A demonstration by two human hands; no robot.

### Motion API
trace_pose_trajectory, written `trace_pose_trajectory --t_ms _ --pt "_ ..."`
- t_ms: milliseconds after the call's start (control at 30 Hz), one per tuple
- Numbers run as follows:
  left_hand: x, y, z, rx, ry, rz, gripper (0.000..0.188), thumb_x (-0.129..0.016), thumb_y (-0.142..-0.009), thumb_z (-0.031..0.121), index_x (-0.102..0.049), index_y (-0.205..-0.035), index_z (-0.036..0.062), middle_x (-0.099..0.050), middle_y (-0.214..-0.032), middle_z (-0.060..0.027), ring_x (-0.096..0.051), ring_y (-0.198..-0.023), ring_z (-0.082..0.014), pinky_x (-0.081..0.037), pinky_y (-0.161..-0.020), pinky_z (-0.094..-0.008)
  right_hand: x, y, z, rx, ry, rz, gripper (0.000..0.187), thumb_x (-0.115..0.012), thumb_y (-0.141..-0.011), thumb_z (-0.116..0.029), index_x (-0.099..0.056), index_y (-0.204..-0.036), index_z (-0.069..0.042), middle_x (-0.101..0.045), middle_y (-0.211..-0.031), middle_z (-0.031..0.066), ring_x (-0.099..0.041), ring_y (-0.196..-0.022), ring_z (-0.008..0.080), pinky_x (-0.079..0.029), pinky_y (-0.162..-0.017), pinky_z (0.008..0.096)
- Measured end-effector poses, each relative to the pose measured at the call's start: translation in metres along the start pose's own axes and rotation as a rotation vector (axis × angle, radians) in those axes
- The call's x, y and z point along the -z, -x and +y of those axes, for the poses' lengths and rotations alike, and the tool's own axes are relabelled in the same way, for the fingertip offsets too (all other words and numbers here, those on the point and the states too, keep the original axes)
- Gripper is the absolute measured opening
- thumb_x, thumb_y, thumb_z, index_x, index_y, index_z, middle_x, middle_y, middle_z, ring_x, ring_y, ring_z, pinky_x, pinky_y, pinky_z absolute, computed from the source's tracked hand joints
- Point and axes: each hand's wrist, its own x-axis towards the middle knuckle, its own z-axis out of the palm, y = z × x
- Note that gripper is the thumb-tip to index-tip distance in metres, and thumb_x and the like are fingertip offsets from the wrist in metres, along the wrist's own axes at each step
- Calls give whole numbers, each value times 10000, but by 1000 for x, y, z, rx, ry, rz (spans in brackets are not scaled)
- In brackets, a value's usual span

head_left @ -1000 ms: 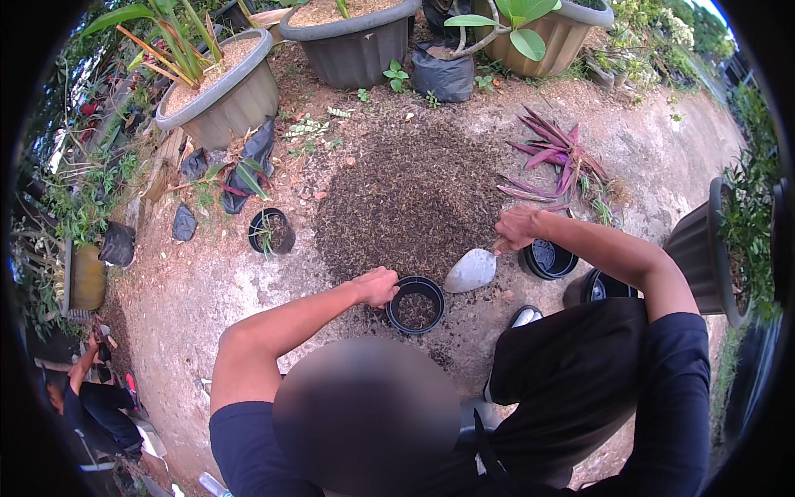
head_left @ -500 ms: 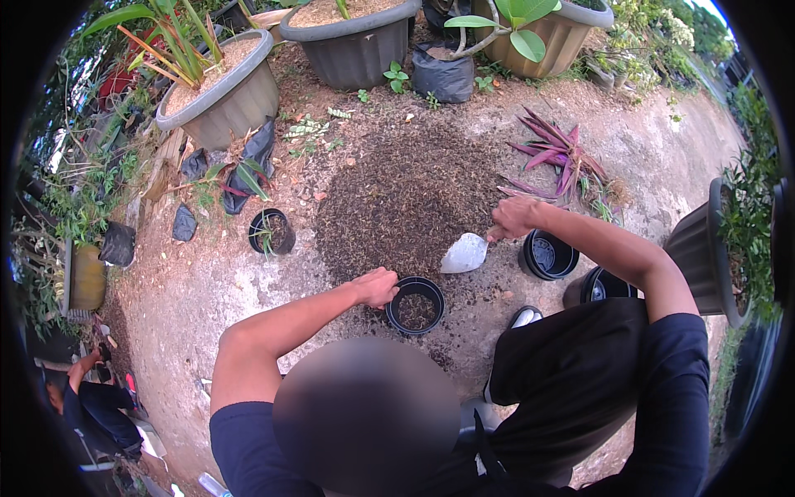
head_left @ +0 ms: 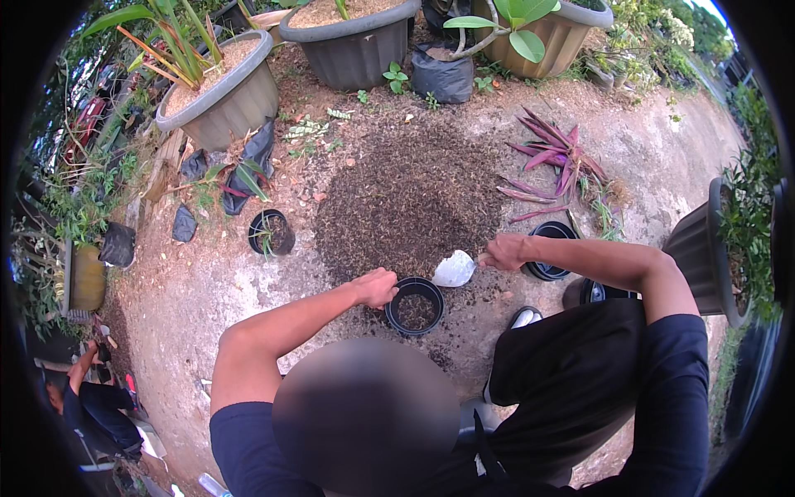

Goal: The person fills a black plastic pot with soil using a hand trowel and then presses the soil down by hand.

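Observation:
My left hand [head_left: 378,288] grips the rim of a small black plant pot [head_left: 416,330] at its upper left side. Some dark soil [head_left: 416,311] lies in the bottom of that pot. In my right hand [head_left: 505,251], the fingers are wrapped round the handle of a hand trowel [head_left: 455,270]. Its pale, scoop-shaped blade points left, just beyond the pot's upper right rim and over the near edge of a soil pile [head_left: 406,199]. The handle is mostly hidden in my fist.
Black pots [head_left: 553,232] stand under my right forearm. Uprooted purple-leaved plants [head_left: 563,157] lie beyond it. A small potted seedling [head_left: 267,240] is left of the pile. Large planters [head_left: 352,54] line the far side. Another person [head_left: 95,406] sits at far left.
My right hand and the trowel have moved nearer to me, bringing the blade close to the pot's rim. My left hand and the pot have stayed in place.

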Motion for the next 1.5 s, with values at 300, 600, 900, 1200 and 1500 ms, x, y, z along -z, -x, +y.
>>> trace_pose_trajectory --t_ms 300,600,900,1200,1500 --pt "-5 -5 -7 9 34 0 338 -529 -974 221 -695 -832 -37 -734 -759 -184 -724 -922 -367 -559 -874 -463 17 -2 -5 -101 53 -129 673 -493 -991 -608 -696 -1053 31 -707 -993 298 -681 -1014 462 -541 -918 526" --pt "-4 -4 -5 -2 -3 2 354 -526 -980 227 -690 -823 -45 -734 -763 -183 -723 -927 -363 -553 -889 -458 30 -1 -8 -183 84 -149 648 -530 -961 -618 -722 -1081 -11 -720 -1022 274 -691 -1039 446 -556 -918 524" --pt "0 0 -1 -1 -12 4 358 -516 -987 218 -688 -809 -41 -734 -747 -168 -730 -893 -348 -563 -866 -445 59 7 -10 -194 234 -141 632 -508 -967 -612 -730 -1055 -27 -729 -996 242 -709 -1003 421 -575 -868 514" --pt "-6 -6 -8 -33 -9 37 362 -521 -960 203 -687 -758 -47 -724 -718 -179 -735 -857 -353 -568 -857 -437 49 5 6 -52 323 15 556 -537 -963 -539 -706 -881 -16 -719 -811 216 -718 -808 425 -585 -730 504" --pt "-2 -4 -3 -12 -8 9 371 -535 -968 218 -685 -756 -46 -719 -711 -182 -731 -847 -360 -567 -846 -445 49 8 -2 -52 356 72 525 -551 -956 -507 -695 -824 -19 -717 -786 209 -723 -785 407 -586 -706 491"
